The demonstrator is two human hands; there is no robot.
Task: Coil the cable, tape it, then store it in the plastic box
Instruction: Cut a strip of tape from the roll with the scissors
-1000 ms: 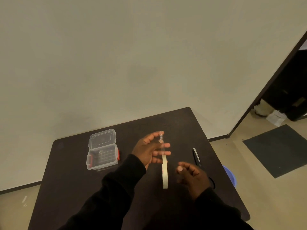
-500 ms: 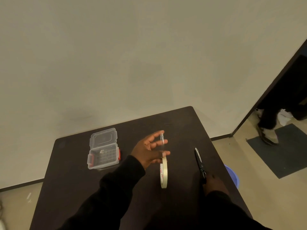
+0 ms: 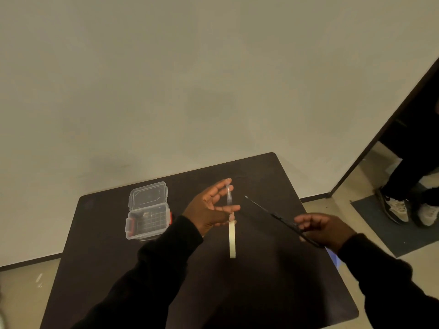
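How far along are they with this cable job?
Midway, at the taping step. The clear plastic box with red latches already sits open on the dark table. The left hand holds a strip pulled up from the cream tape roll; the right hand holds black scissors, not yet cutting. No cable is visible, so storing remains.

Table [image 3: 99, 269]: one, dark. Plastic box [image 3: 147, 222]: one, clear, lid open, far left. Tape roll [image 3: 232, 241]: one, centre, with one strip [image 3: 229, 195] drawn from it. Scissors [image 3: 273, 213]: one pair, right. Hands: two, left hand [image 3: 210, 210], right hand [image 3: 325, 227]. Shoes [image 3: 401, 210]: two, far right on the floor.
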